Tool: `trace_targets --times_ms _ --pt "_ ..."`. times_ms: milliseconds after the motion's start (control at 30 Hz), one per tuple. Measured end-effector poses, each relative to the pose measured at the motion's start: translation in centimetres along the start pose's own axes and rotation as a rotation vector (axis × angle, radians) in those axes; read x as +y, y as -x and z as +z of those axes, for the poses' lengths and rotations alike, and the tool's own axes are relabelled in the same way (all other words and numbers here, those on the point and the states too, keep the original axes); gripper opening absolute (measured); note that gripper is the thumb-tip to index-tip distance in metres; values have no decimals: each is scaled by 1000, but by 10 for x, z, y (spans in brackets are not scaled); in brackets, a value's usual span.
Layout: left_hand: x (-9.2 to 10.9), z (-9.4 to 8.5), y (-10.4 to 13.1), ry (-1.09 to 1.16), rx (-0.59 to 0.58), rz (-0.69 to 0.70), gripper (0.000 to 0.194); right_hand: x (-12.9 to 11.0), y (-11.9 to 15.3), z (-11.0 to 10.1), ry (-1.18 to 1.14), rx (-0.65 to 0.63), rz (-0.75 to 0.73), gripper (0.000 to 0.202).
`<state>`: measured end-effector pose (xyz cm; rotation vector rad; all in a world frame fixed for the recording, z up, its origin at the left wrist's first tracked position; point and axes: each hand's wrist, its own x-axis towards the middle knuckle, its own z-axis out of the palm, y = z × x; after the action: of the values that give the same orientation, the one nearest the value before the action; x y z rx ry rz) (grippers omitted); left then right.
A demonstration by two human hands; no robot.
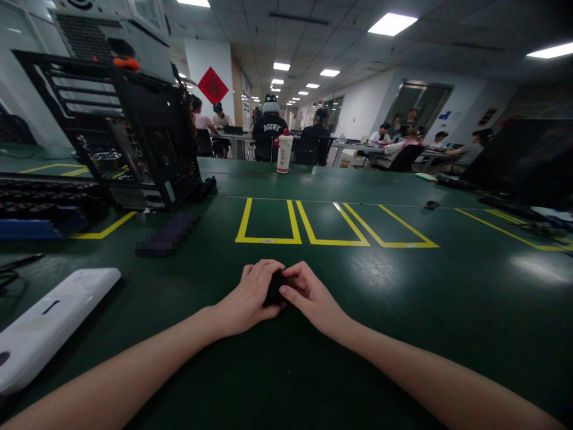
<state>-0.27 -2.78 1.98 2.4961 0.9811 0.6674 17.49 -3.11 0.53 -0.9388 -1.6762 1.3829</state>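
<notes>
Where the two hands meet, head view: a small, dark black object [275, 288] sits between them, low and near the middle, nearer the wearer than the taped shapes; much of it is covered by fingers, and whether it touches the tabletop I cannot tell.
Left hand: the bare left hand [256, 294] curls around the object, fingers over its far side and thumb along its near side.
Right hand: the bare right hand [317, 300] pinches the object's right edge between bent fingers and thumb.
Tabletop: a smooth dark green surface [290, 376] lies under both forearms, with overhead light reflected at the right.
Tape: three yellow tape outlines [268, 241] stand side by side just beyond the hands.
Left side: a long white casing with rounded corners [58, 319] lies near the left forearm; beyond it are a pixelated dark purple item [168, 234] and an open black computer case [147, 137], tilted in the view.
Far edge: a white cup with a red top [284, 154] stands upright, well apart from the hands.
Right side: a small round black piece [431, 205] lies beyond the tape.
Background: several people sit at other desks.
</notes>
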Motion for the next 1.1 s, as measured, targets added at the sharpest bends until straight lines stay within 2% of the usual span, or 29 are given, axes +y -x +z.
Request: trace_targets --times_ms 100,300,467,633,767,867,1000,1100 --pt "1 -2 1 2 -9 0 51 0 -1 -1 23 0 36 24" --pt "-1 -1 2 -15 -12 7 53 -1 1 -4 -27 -103 9 21" --pt "-2 0 1 -39 8 29 55 4 -3 -3 -88 -27 6 13" --pt "-2 0 1 -24 2 19 56 6 -5 -4 -26 -8 61 22" --pt "-2 0 1 -29 -1 17 54 6 -3 -6 -73 -94 38 18" --pt "-2 -1 1 -10 -5 12 55 5 -2 -6 -125 -133 -1 23" --pt "-1 -2 1 5 -5 18 56 3 -3 -4 -113 -86 13 15" --pt "-1 -2 1 0 -3 14 54 4 -5 -4 -67 -42 40 18"
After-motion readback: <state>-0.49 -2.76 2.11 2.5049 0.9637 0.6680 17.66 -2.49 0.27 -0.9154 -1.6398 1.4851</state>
